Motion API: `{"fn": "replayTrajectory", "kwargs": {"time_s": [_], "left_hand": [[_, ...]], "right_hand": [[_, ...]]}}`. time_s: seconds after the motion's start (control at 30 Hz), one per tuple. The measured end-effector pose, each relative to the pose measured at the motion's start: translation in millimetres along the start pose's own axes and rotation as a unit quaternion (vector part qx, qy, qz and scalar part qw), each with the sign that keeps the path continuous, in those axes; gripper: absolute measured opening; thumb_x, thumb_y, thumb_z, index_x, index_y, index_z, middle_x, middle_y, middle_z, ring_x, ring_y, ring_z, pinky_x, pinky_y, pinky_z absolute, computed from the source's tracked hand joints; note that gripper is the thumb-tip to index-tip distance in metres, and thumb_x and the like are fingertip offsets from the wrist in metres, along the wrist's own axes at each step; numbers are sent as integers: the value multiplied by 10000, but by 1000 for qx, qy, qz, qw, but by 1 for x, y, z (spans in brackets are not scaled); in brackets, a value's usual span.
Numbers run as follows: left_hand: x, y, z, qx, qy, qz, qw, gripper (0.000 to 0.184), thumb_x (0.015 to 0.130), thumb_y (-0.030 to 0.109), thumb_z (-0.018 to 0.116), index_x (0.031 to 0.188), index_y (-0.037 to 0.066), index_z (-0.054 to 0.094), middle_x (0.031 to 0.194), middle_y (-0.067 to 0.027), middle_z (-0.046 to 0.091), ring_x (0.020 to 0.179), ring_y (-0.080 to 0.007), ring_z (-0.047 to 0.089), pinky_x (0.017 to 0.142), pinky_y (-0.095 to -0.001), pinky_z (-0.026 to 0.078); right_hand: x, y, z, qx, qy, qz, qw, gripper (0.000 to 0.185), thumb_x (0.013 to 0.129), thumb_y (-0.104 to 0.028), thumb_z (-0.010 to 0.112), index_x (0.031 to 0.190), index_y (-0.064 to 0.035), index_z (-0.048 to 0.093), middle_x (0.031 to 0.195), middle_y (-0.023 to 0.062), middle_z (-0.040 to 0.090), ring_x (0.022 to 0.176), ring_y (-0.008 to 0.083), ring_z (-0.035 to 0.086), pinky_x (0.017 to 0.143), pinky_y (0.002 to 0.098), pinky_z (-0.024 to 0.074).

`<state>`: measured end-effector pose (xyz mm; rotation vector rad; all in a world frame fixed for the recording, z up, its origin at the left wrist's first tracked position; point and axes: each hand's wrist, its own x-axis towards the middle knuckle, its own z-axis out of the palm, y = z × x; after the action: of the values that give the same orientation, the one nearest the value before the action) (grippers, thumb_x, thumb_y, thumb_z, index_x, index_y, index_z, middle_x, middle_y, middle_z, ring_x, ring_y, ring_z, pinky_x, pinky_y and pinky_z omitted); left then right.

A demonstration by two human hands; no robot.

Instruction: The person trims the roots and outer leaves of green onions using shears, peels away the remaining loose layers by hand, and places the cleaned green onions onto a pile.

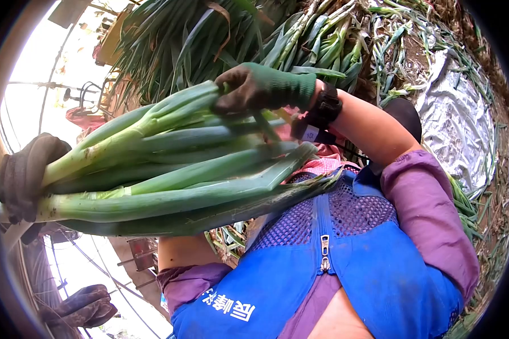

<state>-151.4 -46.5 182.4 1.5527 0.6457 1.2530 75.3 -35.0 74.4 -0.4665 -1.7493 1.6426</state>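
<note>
A bunch of large green onions (181, 169) stretches across the view, pale stalk ends at the left and green leaves toward my chest. My left hand (25, 175), in a dark, dirty glove, is wrapped around the stalks near their white ends. At the upper edge of the bunch is my right hand (254, 90), in a dark glove with a green cuff. Its fingers are curled and closed on green onion leaves, with slight motion blur. A loose leaf strip (266, 125) hangs just below it. The lower stalk ends are partly out of view.
A big heap of green onions (192, 39) lies beyond my hands. Leaf trimmings (398, 48) litter the ground at the upper right, beside a crumpled silver sheet (458, 118). A brown, crumpled item (85, 308) is at the lower left, near a bright opening.
</note>
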Motion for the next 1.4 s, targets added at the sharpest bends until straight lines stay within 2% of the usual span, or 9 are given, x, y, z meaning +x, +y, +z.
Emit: {"fn": "replayTrajectory", "kwargs": {"time_s": [0.1,0.23,0.37,0.5,0.67,0.83,0.93,1.3,1.4], "left_hand": [[-6,62,-20,-67,-51,76,994,207,848,108,736,889,155,539,793,67,638,718,-66,612,797,-242,428],[-15,122,-26,-180,-172,118,961,229,844,88,750,875,168,538,782,79,637,705,-55,611,788,-232,424],[-22,129,-3,-205,-241,117,941,251,843,79,762,858,181,533,772,89,638,691,-47,608,783,-220,420],[-16,137,-10,-218,-294,117,923,219,839,123,780,829,184,571,764,91,680,651,-42,608,732,-202,453],[-84,206,-39,-281,-205,36,937,251,722,21,830,812,139,628,698,33,676,620,-72,634,691,-208,519],[-102,237,-64,-83,-25,157,984,237,743,38,809,849,118,612,734,7,670,654,-96,637,708,-228,525],[-104,238,-69,-45,12,175,983,232,755,48,796,872,105,603,755,-9,666,675,-110,639,718,-240,528],[-116,243,-76,-11,22,185,982,238,800,86,748,955,59,569,834,-67,653,749,-163,644,755,-283,540],[-116,241,-76,-14,13,185,983,246,812,97,735,977,47,560,855,-82,649,769,-177,646,766,-295,543]], "right_hand": [[-17,-16,-15,-195,110,-121,967,195,888,-154,754,1058,-64,721,804,6,699,744,68,609,710,255,511],[-28,-8,-50,291,93,-90,948,112,946,-138,696,991,-36,707,818,-10,678,736,38,602,634,208,486],[-51,10,-38,-62,121,-135,981,133,911,-127,728,1003,-39,689,841,22,696,716,118,632,620,279,531],[-61,51,-102,-656,144,110,732,213,952,-256,647,1051,-78,708,903,50,721,792,219,672,748,362,544],[-124,89,-164,-428,312,205,823,249,949,-285,682,994,-40,702,802,78,685,728,212,645,723,370,527],[-109,13,-71,-117,123,99,981,209,889,-217,749,981,-35,705,829,38,698,749,131,636,672,285,518],[-100,-2,-12,-54,-63,134,988,192,883,-134,727,1040,-28,690,940,46,727,819,139,674,727,284,545],[-69,74,15,-387,-204,189,879,349,853,-366,706,1075,-97,728,938,177,717,781,347,676,739,429,531],[-74,71,22,-34,-61,237,969,270,928,-310,682,1073,-87,733,856,87,714,696,190,645,632,324,516]]}}
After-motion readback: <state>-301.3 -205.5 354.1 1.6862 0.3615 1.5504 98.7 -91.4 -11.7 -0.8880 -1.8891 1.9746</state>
